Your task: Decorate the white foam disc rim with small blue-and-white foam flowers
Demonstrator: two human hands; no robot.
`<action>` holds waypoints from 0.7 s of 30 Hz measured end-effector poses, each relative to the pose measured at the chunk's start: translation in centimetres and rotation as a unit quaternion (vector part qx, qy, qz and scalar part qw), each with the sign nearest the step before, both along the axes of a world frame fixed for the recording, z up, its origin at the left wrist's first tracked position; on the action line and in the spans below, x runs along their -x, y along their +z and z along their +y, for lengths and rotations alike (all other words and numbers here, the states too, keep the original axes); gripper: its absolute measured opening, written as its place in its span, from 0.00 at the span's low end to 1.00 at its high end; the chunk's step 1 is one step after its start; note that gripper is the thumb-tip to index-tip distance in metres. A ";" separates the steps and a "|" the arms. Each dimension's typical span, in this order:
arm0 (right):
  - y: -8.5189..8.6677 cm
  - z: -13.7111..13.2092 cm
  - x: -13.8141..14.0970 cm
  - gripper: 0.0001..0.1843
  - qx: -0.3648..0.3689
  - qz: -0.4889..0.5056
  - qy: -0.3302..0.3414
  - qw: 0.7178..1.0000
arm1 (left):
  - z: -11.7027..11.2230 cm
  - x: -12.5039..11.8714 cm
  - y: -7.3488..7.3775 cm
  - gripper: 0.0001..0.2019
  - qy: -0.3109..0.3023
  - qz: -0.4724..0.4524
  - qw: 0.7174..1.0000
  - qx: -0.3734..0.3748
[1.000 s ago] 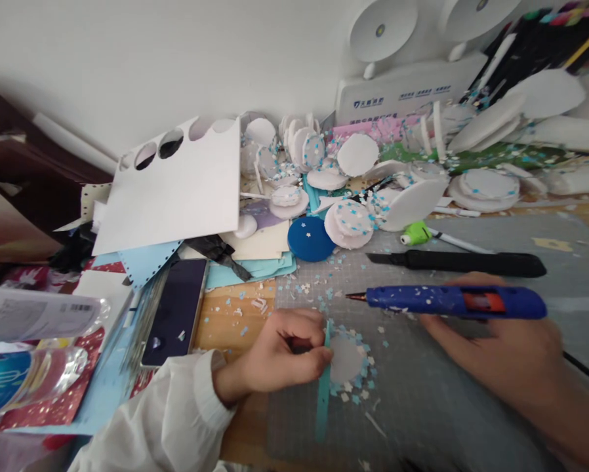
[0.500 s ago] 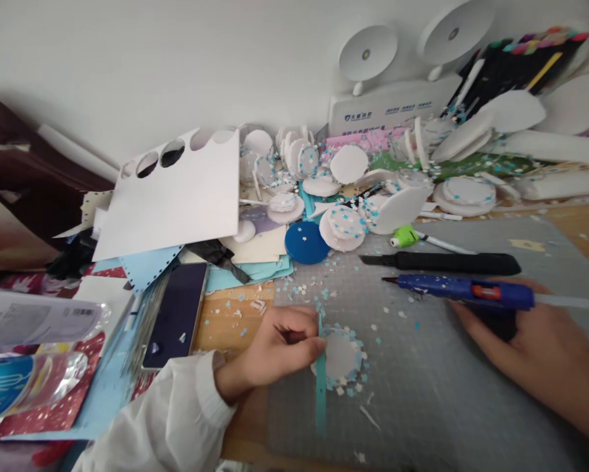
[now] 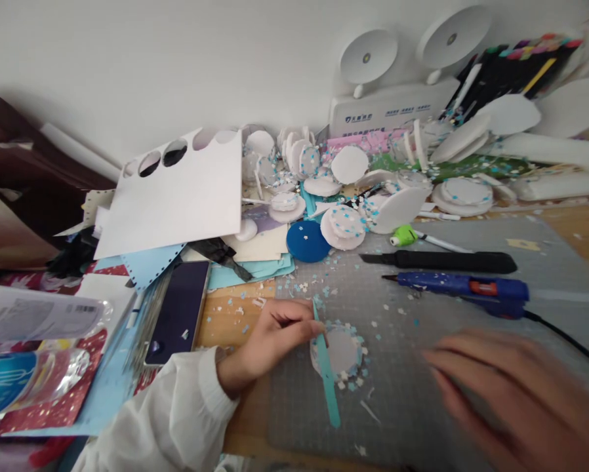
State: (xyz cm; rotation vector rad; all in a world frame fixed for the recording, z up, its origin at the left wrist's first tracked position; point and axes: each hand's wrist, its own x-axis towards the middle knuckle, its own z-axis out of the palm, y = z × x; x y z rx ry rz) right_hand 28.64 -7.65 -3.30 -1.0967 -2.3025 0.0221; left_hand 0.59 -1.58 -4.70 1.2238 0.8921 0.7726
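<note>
My left hand (image 3: pixel 279 337) pinches a teal paper strip (image 3: pixel 326 370) against the left edge of a small white foam disc (image 3: pixel 341 351) ringed with blue and white confetti, on the grey cutting mat (image 3: pixel 422 406). My right hand (image 3: pixel 511 393) hovers over the mat to the right of the disc, fingers spread, empty and blurred by motion. The blue glue gun (image 3: pixel 464 287) lies on the mat behind it, nozzle pointing left, its cable trailing to the right.
A black utility knife (image 3: pixel 446 261) lies behind the glue gun. A dark blue disc (image 3: pixel 308 240), many white foam discs (image 3: pixel 346 226) and a white board with round cut-outs (image 3: pixel 176 196) crowd the back. A phone (image 3: pixel 179 311) lies at the left.
My right hand has set the glue gun down on the mat and moved toward me, now empty. The teal strip's lower end has swung to the right.
</note>
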 end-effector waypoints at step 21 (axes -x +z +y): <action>2.2 5.8 6.6 0.13 -0.211 -0.016 0.254 0.944 | -0.7 -0.3 -0.2 0.24 0.014 -0.033 0.999 0.023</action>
